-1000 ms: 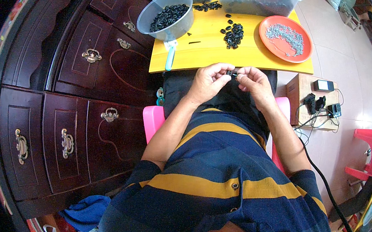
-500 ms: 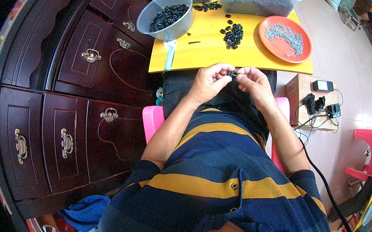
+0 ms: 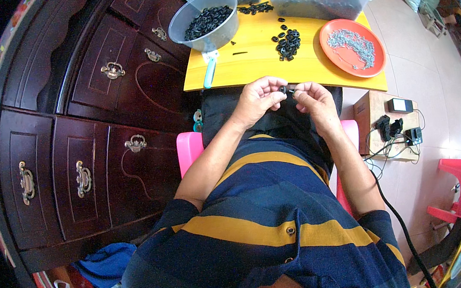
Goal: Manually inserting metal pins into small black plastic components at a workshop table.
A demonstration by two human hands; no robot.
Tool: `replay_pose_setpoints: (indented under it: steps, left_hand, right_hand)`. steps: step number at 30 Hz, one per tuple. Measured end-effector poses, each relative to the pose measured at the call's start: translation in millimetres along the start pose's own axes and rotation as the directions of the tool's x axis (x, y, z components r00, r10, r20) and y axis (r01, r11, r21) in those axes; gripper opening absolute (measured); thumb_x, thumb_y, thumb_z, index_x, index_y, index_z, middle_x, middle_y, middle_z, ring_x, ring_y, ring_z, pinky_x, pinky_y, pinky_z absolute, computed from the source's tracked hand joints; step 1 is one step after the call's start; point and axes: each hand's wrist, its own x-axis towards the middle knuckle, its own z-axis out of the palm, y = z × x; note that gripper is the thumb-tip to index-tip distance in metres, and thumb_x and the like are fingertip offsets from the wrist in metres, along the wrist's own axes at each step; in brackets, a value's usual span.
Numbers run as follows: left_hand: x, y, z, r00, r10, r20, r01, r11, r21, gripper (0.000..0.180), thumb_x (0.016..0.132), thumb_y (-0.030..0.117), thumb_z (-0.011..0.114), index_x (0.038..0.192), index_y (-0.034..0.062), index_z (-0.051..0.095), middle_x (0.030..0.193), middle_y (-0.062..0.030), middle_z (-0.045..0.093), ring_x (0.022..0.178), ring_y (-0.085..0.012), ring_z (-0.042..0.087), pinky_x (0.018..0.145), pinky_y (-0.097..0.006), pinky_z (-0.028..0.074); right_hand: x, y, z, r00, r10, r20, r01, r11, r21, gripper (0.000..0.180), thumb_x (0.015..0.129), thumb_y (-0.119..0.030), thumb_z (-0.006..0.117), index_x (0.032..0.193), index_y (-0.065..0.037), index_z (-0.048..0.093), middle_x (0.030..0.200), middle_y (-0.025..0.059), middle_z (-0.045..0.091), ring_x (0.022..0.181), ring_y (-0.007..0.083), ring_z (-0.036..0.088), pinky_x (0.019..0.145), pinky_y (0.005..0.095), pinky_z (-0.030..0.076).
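Just off the near edge of the yellow table, above my lap, both hands are raised close together. My left hand pinches a small black oval piece between thumb and fingertips. A narrow gap away, my right hand is closed in a pinch on something small and dark, too tiny to name. Beyond the hands lies a loose pile of black oval pieces. To its right, a red plate holds many thin silvery metal pieces.
A clear round tub and a clear bin, both holding black pieces, stand at the back. A teal-handled tool lies at the table's left edge. Dark drawers rise at left; a wooden box with cables sits right.
My hands have drawn slightly apart, leaving a small gap. The black oval piece stays in my left fingertips and shows more plainly. The table things lie as before.
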Motion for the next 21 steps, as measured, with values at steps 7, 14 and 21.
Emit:
replay_pose_setpoints:
  steps: [7, 14, 21]
  left_hand:
    - [0.4, -1.8, -0.5, 0.999, -0.033, -0.020, 0.031, 0.995, -0.095, 0.020, 0.092, 0.006, 0.066, 0.111, 0.0025, 0.061, 0.091, -0.0065, 0.071, 0.070, -0.0069, 0.062, 0.063, -0.020, 0.051]
    - [2.7, 2.2, 21.0, 0.998, -0.065, -0.009, 0.065, 0.998, -0.021, 0.013, 0.093, 0.008, 0.065, 0.104, 0.0038, 0.061, 0.092, -0.0074, 0.072, 0.070, -0.0079, 0.063, 0.063, -0.021, 0.052]
    - [11.6, -17.8, 58.4, 0.997, -0.021, 0.075, 0.007, 0.983, 0.181, 0.011, 0.087, 0.000, 0.068, 0.096, 0.0034, 0.062, 0.083, 0.0033, 0.062, 0.073, -0.0033, 0.058, 0.063, -0.020, 0.049]
  right_hand:
    - [2.3, 1.7, -3.9, 1.000, 0.013, -0.028, -0.011, 0.995, 0.096, 0.012, 0.091, -0.010, 0.067, 0.101, -0.006, 0.063, 0.083, -0.0013, 0.063, 0.067, 0.0068, 0.054, 0.062, 0.0206, 0.043]
    - [5.3, 5.6, -8.9, 0.998, 0.037, -0.051, -0.026, 0.977, 0.212, 0.011, 0.093, -0.013, 0.065, 0.103, -0.008, 0.063, 0.087, -0.0020, 0.063, 0.070, 0.0051, 0.056, 0.063, 0.0196, 0.045]
    - [8.8, 11.8, -12.8, 0.989, 0.061, -0.137, 0.000, 0.911, 0.412, 0.011, 0.091, -0.007, 0.066, 0.102, -0.005, 0.063, 0.089, 0.0003, 0.064, 0.075, 0.0075, 0.058, 0.067, 0.0216, 0.047]
